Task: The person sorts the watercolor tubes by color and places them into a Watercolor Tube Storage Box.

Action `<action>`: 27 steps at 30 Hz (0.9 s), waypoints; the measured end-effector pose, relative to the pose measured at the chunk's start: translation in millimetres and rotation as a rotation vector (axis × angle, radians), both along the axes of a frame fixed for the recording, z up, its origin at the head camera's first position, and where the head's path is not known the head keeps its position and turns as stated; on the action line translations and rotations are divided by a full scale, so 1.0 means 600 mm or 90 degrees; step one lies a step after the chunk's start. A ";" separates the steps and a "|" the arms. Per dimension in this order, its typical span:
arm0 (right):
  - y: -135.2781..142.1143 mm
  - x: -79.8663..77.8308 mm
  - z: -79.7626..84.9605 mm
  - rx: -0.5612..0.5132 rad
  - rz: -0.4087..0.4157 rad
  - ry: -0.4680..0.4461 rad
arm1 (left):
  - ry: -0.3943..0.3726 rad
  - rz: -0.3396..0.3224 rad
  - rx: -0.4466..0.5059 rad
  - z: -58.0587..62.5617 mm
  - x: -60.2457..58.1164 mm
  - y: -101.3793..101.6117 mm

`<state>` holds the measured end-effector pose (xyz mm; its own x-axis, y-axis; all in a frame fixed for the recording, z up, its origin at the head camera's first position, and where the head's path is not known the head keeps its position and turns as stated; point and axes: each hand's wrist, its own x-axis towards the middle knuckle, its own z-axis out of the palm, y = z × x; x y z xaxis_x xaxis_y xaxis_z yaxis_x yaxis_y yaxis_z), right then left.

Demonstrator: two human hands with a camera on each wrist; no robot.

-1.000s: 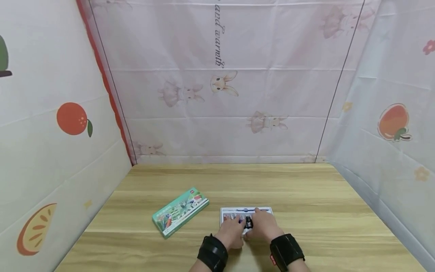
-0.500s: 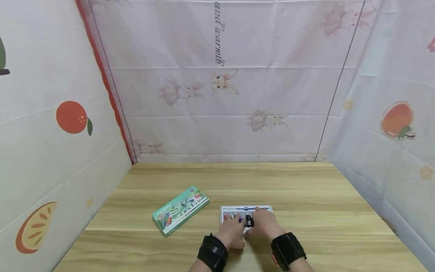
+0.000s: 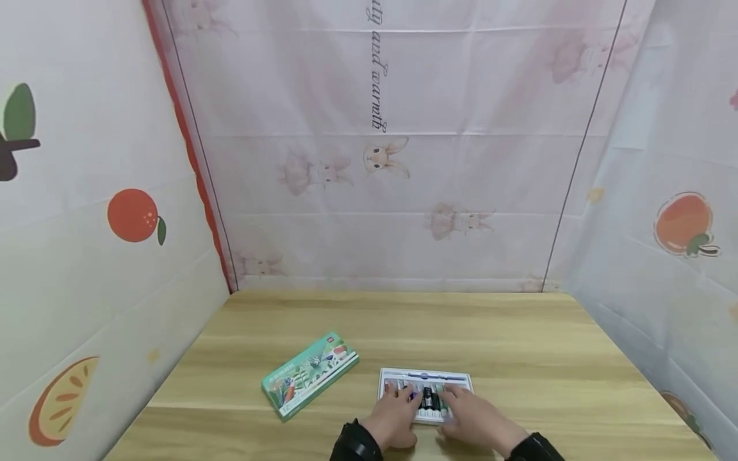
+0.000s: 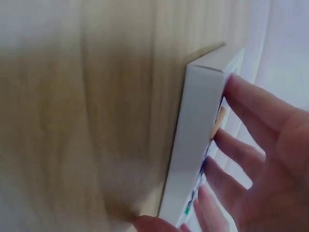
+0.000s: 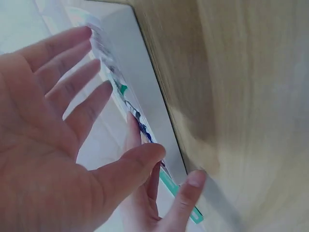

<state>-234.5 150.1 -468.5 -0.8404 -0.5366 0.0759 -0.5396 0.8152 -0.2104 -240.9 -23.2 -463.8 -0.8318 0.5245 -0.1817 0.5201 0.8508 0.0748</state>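
A shallow white box (image 3: 398,372) lies on the table, holding a row of small tubes (image 3: 428,398) with dark and coloured caps. A thin brush (image 3: 434,378) lies along its far side. My left hand (image 3: 394,415) rests over the left part of the row, its fingers spread and fingertips touching the tubes. In the left wrist view its thumb is low by the white side wall (image 4: 181,140). My right hand (image 3: 480,417) is at the box's right end, fingers extended over the tubes and thumb near the front edge. Both hands cover some tubes.
A flat green printed box (image 3: 311,374) lies at an angle on the wooden table (image 3: 496,326), left of the white box. Printed cloth walls (image 3: 450,173) enclose the table at the back and both sides.
My right hand has moved to the right and its fingers have spread, uncovering more tubes. The left hand stays over the left tubes. The head view has shifted slightly upward.
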 end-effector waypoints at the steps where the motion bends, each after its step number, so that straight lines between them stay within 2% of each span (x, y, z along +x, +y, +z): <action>1: 0.003 0.002 0.001 -0.008 0.003 -0.008 | -0.016 -0.004 0.010 0.000 0.000 -0.001; 5: 0.009 0.009 0.004 0.002 0.018 -0.026 | -0.053 -0.027 0.067 0.004 -0.001 -0.011; 7: 0.011 0.012 0.004 0.014 0.022 -0.037 | -0.048 -0.022 0.101 0.004 0.002 -0.024; 9: 0.014 0.015 0.005 0.020 0.031 -0.040 | -0.004 -0.022 0.140 0.003 0.004 -0.047; 12: 0.025 0.012 0.004 0.017 0.044 -0.017 | 0.095 -0.010 0.177 -0.004 -0.008 -0.107; 14: 0.032 0.008 -0.001 0.009 0.050 0.008 | 0.143 0.037 0.174 -0.003 -0.018 -0.160; 15: 0.037 0.005 -0.004 0.005 0.047 0.021 | 0.142 0.079 0.169 -0.001 -0.024 -0.188; 17: 0.046 0.000 -0.012 -0.012 0.042 0.042 | 0.108 0.177 0.151 0.008 -0.030 -0.242; 18: 0.051 -0.002 -0.016 -0.018 0.036 0.037 | 0.077 0.230 0.144 0.013 -0.031 -0.266; 20: 0.059 -0.007 -0.024 -0.029 0.022 0.020 | 0.002 0.300 0.140 0.015 -0.032 -0.309; 21: 0.062 -0.009 -0.027 -0.031 0.015 0.011 | -0.029 0.317 0.143 0.014 -0.032 -0.326; 23: 0.067 -0.012 -0.032 -0.037 0.004 -0.019 | -0.070 0.324 0.166 0.007 -0.031 -0.349; 25: 0.072 -0.015 -0.035 -0.040 -0.011 -0.027 | -0.083 0.311 0.192 0.000 -0.031 -0.360; 27: 0.077 -0.017 -0.037 -0.045 -0.026 -0.019 | -0.074 0.290 0.218 -0.005 -0.034 -0.361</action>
